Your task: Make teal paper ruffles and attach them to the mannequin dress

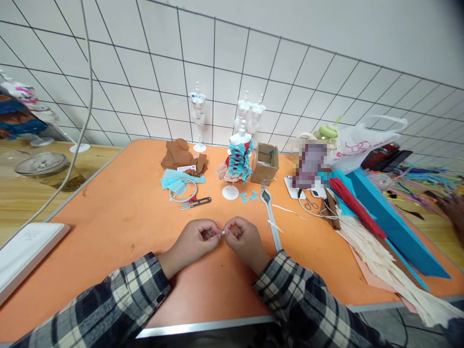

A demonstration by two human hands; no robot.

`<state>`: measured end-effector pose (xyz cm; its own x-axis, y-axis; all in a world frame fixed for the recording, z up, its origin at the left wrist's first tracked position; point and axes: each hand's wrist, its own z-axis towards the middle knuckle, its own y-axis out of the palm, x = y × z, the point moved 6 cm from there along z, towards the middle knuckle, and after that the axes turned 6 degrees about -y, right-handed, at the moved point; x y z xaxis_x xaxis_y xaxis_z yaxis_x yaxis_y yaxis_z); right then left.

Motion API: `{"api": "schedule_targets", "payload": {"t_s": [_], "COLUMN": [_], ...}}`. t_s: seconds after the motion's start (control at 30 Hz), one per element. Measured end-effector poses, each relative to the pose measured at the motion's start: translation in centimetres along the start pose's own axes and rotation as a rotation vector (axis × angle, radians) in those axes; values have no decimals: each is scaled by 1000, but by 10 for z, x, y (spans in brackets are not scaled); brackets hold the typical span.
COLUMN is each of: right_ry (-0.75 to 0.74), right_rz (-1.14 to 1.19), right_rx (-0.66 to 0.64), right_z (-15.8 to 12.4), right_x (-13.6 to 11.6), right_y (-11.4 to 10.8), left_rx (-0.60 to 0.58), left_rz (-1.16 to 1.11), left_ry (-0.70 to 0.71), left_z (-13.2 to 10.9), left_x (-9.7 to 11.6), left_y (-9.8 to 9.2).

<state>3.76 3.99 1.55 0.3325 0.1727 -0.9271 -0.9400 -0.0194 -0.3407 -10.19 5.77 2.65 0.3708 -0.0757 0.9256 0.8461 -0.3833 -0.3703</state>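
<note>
My left hand [197,240] and my right hand [246,239] meet above the middle of the orange table [119,217]. Thumb and fingers of both are pinched on a tiny whitish piece [223,233], too small to identify. Beyond them stands a small mannequin [239,157] in a blue and red ruffled top with a peach skirt. Small blue fabric bows [249,196] lie at its base. Black thread snips [195,203] rest behind my left hand, beside a pale ring [183,199] and light-blue fabric [177,181]. A grey strip-like tool [271,217] lies right of my right hand.
Brown fabric [177,157], a cardboard box [266,166] and white mannequins [198,113] stand at the back. Scissors [311,204], cream fabric strips [377,256] and blue sheets [395,217] lie right. A white device [32,251] is left; another person's hand [453,210] is far right.
</note>
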Motion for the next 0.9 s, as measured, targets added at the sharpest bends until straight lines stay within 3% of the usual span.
{"api": "schedule_targets", "payload": {"t_s": [0.13,0.33,0.43,0.6,0.73,0.9], "right_ry": [121,112,43,-108,-185,-182], "right_rz": [170,195,211,212,-43,-728], "right_rx": [-36,48,198,428,541,363], "right_z": [1,4,14,56,100,154], "right_x": [10,10,0,-32,-52,-48], "right_y": [3,-8,-37,-123,-178,-185], "left_rx": [-36,-51,-61,-68,-80,-223], "left_rz": [-27,-73,-81,-103,-97,-80], "left_ry": [30,60,64,49,51,67], "left_z": [-1,-2,0,8,13,15], "left_x": [2,2,0,-5,-10,-18], "left_y": [0,-2,-4,-8,-9,1]}}
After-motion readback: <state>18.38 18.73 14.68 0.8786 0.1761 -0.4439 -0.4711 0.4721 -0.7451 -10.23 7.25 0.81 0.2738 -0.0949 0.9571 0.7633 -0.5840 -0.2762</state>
